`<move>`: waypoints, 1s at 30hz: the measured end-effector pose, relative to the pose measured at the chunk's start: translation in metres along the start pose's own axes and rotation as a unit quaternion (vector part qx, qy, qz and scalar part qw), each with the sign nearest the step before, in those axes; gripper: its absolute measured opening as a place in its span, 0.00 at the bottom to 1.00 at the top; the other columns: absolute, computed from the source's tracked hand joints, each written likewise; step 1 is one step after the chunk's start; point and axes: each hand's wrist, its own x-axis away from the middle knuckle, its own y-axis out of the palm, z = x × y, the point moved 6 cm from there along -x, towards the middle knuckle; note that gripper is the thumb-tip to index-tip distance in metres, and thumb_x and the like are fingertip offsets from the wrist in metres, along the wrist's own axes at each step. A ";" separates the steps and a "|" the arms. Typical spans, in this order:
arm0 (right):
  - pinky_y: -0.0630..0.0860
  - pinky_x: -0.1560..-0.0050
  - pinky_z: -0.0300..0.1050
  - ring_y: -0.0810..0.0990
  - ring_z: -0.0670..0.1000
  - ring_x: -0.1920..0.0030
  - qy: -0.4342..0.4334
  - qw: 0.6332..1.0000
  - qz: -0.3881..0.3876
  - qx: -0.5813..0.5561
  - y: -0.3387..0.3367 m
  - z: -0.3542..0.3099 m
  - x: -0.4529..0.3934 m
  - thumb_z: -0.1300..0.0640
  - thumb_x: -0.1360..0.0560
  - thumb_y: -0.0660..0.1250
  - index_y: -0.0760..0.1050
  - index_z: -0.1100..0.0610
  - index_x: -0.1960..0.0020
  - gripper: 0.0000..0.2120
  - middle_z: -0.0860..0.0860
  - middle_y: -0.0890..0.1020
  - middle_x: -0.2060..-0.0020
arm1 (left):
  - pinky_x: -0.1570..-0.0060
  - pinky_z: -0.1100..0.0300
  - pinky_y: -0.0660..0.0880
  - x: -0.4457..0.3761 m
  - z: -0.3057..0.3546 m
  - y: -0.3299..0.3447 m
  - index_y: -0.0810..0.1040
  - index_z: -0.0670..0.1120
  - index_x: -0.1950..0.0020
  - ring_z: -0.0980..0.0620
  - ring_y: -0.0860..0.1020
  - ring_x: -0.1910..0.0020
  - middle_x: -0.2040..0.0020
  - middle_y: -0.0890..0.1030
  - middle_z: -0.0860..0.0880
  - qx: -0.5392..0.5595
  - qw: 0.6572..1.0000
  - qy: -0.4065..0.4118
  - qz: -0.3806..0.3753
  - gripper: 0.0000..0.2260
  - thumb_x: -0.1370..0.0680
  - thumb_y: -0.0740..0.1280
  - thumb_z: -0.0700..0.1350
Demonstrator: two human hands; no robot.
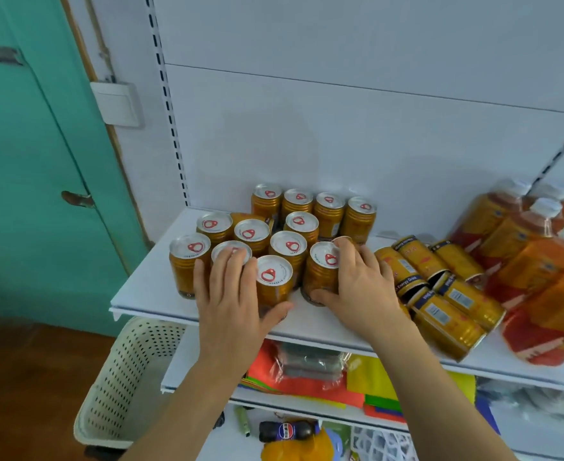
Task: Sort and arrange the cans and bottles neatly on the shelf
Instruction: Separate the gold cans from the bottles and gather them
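A person's left hand (232, 294) is curling around an upright gold can (273, 281) at the white shelf's (147, 294) front edge, thumb wrapping its base, fingertips lying on the lid of the can behind (230, 252). The right hand (362, 284) is gripping another upright can (322, 271), thumb low on its side. Beyond the fingers, more upright cans (314, 207) are standing in rows. Right of the right fingers, several cans (440, 294) are lying toppled beside leaning orange bottles (540, 261).

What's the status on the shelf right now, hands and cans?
Left hand grips an upright gold drink can. Right hand grips the neighbouring upright gold can. Toppled gold cans lie beside the right hand.
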 end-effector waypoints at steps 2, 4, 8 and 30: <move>0.59 0.20 0.69 0.58 0.59 0.17 0.017 1.000 0.006 0.010 0.001 -0.001 0.000 0.32 0.25 0.72 0.53 0.49 0.18 0.46 0.50 0.67 0.20 | 0.26 0.28 0.61 -0.003 0.001 0.004 0.76 0.37 0.29 0.36 0.69 0.22 0.26 0.74 0.38 0.005 1.000 0.012 -0.009 0.39 0.22 0.68 0.70; 0.60 0.21 0.68 0.59 0.59 0.18 0.027 0.999 0.018 0.025 0.002 -0.003 0.001 0.31 0.25 0.71 0.53 0.49 0.18 0.46 0.50 0.67 0.20 | 0.25 0.28 0.60 -0.007 0.001 0.008 0.74 0.37 0.27 0.37 0.68 0.22 0.25 0.74 0.38 0.005 0.999 0.014 -0.033 0.40 0.22 0.68 0.70; 0.58 0.20 0.68 0.57 0.60 0.17 0.033 0.998 0.024 0.049 0.004 -0.004 0.006 0.29 0.24 0.67 0.50 0.49 0.16 0.47 0.50 0.64 0.18 | 0.25 0.29 0.58 -0.010 0.001 0.009 0.70 0.39 0.22 0.37 0.65 0.20 0.21 0.70 0.39 -0.009 0.997 0.019 -0.079 0.42 0.21 0.62 0.73; 0.57 0.17 0.58 0.54 0.54 0.15 -0.197 0.980 0.007 -0.017 -0.045 -0.057 -0.110 0.33 0.17 0.60 0.60 0.43 0.16 0.33 0.44 0.66 0.18 | 0.27 0.49 0.70 -0.192 -0.102 0.060 0.70 0.54 0.20 0.47 0.75 0.27 0.23 0.75 0.50 0.097 0.908 -0.060 -0.403 0.23 0.15 0.64 0.56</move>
